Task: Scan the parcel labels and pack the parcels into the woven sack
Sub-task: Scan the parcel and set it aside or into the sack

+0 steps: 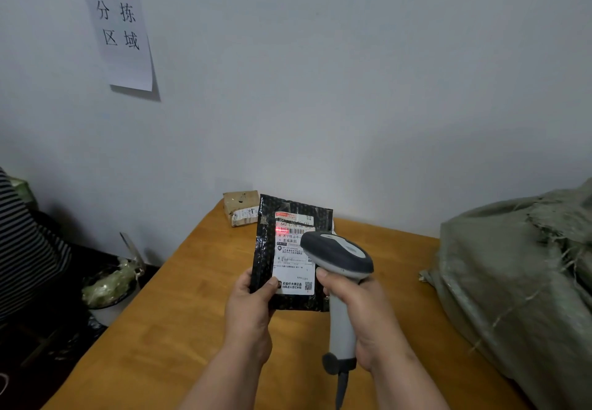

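Note:
My left hand [251,310] grips the lower left corner of a black bubble-mailer parcel [267,249], holding it tilted up above the wooden table [179,329]. A white shipping label [294,276] faces me, and a red scan line glows across its barcode near the top. My right hand [358,310] grips the handle of a grey and white barcode scanner [339,257], whose head points at the label and covers its right side. The green woven sack [512,281] bulges at the table's right end.
A brown taped parcel [242,207] lies at the table's far edge against the wall. A paper sign [120,36] hangs on the wall. Left of the table, a person in a striped top [25,243] stands by a bin [109,288] with a plastic liner.

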A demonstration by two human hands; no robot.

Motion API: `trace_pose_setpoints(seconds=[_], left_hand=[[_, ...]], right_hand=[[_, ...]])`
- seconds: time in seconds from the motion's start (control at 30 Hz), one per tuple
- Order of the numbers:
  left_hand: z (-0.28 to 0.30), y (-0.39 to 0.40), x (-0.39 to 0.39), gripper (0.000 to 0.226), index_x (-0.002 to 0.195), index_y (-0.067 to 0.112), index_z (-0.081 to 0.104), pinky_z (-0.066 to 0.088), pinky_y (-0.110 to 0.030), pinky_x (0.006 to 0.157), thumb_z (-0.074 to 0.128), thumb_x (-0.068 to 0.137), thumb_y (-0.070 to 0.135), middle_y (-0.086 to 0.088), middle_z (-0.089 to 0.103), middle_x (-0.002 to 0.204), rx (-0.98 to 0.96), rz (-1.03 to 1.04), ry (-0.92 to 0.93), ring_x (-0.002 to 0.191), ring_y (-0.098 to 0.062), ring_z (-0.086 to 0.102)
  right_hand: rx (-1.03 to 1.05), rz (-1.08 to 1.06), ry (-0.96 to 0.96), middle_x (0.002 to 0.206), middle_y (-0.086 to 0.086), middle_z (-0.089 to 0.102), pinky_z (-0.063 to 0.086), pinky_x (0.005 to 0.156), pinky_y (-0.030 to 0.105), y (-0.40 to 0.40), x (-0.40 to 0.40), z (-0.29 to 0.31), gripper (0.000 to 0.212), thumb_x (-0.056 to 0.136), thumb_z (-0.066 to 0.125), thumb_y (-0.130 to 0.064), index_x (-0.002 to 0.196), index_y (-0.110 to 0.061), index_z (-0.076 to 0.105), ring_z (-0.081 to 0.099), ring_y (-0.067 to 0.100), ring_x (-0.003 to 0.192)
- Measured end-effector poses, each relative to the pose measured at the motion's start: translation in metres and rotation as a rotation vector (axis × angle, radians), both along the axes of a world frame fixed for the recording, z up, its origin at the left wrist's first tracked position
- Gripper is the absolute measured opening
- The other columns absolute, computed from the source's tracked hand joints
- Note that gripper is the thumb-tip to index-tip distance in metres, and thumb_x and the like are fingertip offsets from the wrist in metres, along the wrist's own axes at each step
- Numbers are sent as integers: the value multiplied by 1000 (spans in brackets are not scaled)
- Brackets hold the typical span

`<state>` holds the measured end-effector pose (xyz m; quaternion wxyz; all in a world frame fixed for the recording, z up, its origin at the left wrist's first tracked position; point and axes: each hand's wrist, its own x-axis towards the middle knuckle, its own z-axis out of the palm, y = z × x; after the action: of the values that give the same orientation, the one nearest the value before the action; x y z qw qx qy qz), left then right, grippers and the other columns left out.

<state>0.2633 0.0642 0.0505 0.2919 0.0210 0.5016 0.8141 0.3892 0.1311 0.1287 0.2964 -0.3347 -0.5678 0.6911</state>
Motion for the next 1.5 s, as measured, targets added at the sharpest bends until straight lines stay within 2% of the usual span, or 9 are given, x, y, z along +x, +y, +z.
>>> trace_pose_setpoints(seconds=[0.13, 0.43, 0.63, 0.8, 1.0, 1.17, 1.23, 1.33, 1.5], left_hand=[[3, -5, 6, 29, 112, 12, 65, 57, -25, 59, 59, 91, -7, -7, 78, 93, 8, 4, -10, 78, -19, 75], [9, -18, 17, 29, 116, 9, 64, 57, -27, 63, 59, 92, -6, -10, 77, 97, -1, -26, -10, 82, -21, 75], [13, -22, 25, 26, 110, 12, 65, 54, -31, 70, 59, 91, -6, -9, 77, 95, -4, -90, -16, 79, -19, 74], [12, -28, 38, 31, 118, 10, 63, 57, -27, 63, 59, 92, -7, -10, 76, 98, -21, -142, -32, 81, -21, 73], [17, -20, 66, 34, 124, 8, 61, 53, -34, 73, 58, 92, -6, -14, 74, 107, -30, -253, 7, 88, -25, 70], [38, 5, 110, 33, 113, 15, 63, 56, -31, 71, 56, 92, -8, -6, 77, 98, 0, -367, 128, 86, -20, 74], [51, 23, 132, 36, 111, 20, 61, 56, -28, 68, 55, 92, -9, -4, 77, 98, 16, -392, 185, 85, -16, 75], [72, 55, 173, 41, 114, 29, 54, 58, -32, 75, 58, 92, -5, 0, 73, 104, 47, -400, 296, 90, -13, 73], [114, 113, 262, 60, 102, 65, 40, 56, -26, 76, 66, 93, 13, 6, 65, 108, 53, -374, 571, 94, -10, 70]], right_hand=[[-13, -10, -7, 84, -5, 78, 46, 73, 33, -3, 7, 0, 16, 74, 86, -20, 81, -32, 77, 67, 15, 82], [0, -8, 7, 81, -8, 78, 45, 69, 29, -15, 22, 1, 14, 77, 83, -18, 85, -28, 76, 69, -1, 65], [12, -71, 2, 89, -10, 78, 46, 72, 27, -25, 38, 4, 18, 78, 82, -21, 92, -30, 75, 71, 1, 76], [-8, -159, 4, 84, -8, 78, 47, 67, 25, -36, 56, 2, 21, 77, 81, -20, 97, -25, 74, 72, 2, 73], [-3, -256, -24, 90, -14, 78, 50, 73, 26, -47, 88, -3, 20, 79, 83, -22, 96, -29, 75, 72, 3, 82], [10, -356, 34, 97, -12, 78, 54, 86, 34, -34, 134, 2, 19, 80, 83, -20, 94, -32, 78, 72, 9, 92], [26, -397, 66, 96, -12, 78, 54, 83, 33, -26, 158, 8, 19, 80, 83, -20, 88, -37, 79, 73, 7, 90], [62, -463, 97, 94, -12, 78, 53, 80, 32, -6, 198, 19, 19, 80, 84, -23, 85, -41, 79, 72, 4, 86], [94, -607, 100, 92, -15, 77, 56, 88, 39, 48, 275, 37, 16, 79, 85, -26, 91, -34, 77, 70, 15, 97]])
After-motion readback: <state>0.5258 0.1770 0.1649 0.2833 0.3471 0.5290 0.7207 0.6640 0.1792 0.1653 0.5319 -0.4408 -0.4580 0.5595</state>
